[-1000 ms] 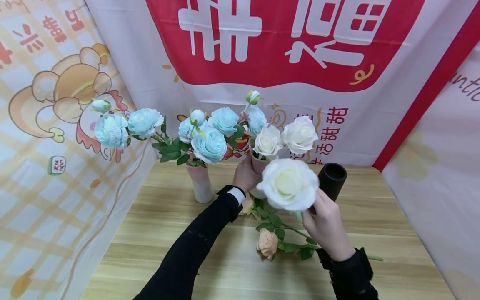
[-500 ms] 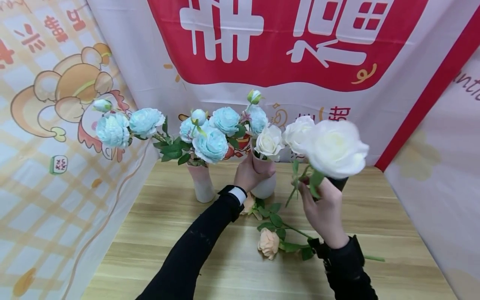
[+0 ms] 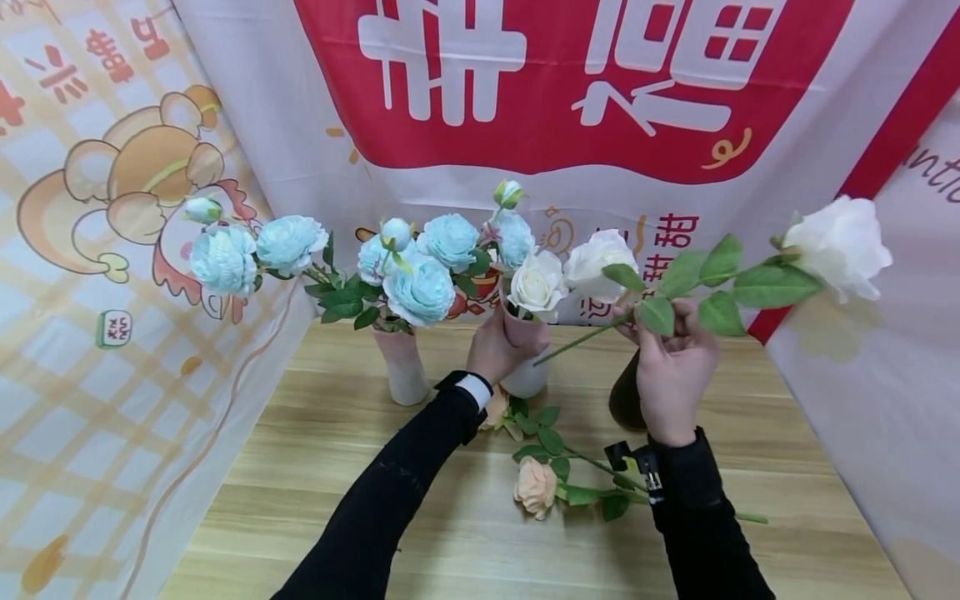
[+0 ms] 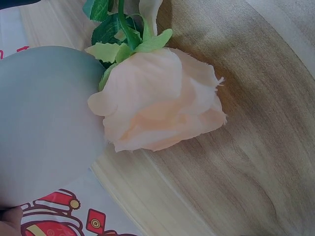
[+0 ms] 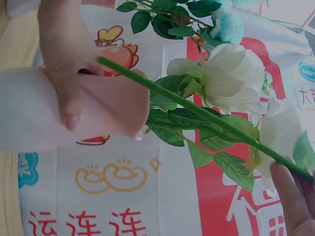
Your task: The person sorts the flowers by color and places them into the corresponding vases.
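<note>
My left hand (image 3: pixel 501 346) grips a pink-and-white vase (image 3: pixel 527 379) around its upper part. Two white roses (image 3: pixel 537 283) stand in this vase, beside a blue flower. To the right, my right hand (image 3: pixel 675 375) pinches the stem of another white rose (image 3: pixel 842 246). That rose lies nearly level in the air, bloom to the right, its cut end sloping down left toward the vase. In the right wrist view the green stem (image 5: pixel 197 109) crosses in front of the vase mouth, and my right fingers (image 5: pixel 290 196) hold it at the lower right.
A second pink-and-white vase (image 3: pixel 407 371) with blue flowers (image 3: pixel 420 289) stands left. A black vase (image 3: pixel 627 396) is partly behind my right hand. Peach roses (image 3: pixel 536 487) lie on the wooden table (image 3: pixel 465 533), one bloom (image 4: pixel 157 103) close by the gripped vase.
My right hand has turned the white rose from bloom facing the camera to lying sideways, bloom swung far right and stem end leftward. My left hand stays on the vase.
</note>
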The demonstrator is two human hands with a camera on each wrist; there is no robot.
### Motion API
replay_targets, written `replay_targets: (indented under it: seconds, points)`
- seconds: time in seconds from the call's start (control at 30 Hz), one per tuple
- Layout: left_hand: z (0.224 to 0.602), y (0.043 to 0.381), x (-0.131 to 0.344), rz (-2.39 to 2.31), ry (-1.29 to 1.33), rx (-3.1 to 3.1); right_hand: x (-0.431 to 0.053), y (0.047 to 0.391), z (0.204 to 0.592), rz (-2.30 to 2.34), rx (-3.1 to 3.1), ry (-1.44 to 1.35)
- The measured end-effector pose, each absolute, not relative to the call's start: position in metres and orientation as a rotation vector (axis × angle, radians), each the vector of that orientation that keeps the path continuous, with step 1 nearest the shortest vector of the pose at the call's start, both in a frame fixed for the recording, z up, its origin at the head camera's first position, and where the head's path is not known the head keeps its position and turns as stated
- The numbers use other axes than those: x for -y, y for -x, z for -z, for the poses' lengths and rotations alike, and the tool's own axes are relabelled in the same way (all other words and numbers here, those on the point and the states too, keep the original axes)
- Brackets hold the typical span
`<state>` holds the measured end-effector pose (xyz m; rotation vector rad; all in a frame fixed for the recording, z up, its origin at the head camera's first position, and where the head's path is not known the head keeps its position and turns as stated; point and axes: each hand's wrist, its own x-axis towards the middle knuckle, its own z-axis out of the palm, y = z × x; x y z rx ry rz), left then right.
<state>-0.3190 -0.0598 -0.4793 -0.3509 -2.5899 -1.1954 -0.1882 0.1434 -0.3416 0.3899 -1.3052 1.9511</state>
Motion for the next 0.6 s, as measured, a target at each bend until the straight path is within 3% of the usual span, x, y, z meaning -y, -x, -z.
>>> replay_targets:
  seconds: [0.2,0.6]
  points:
    - [0.479,0.319,0.061,1.224,0.356,2.572,-0.139,0.201,0.335,-1.963,1.125,-0.266]
    - [0.482,0.322,0.062,1.255,0.376,2.548,-0.134,0.209,0.332,-1.987,0.997,-0.297]
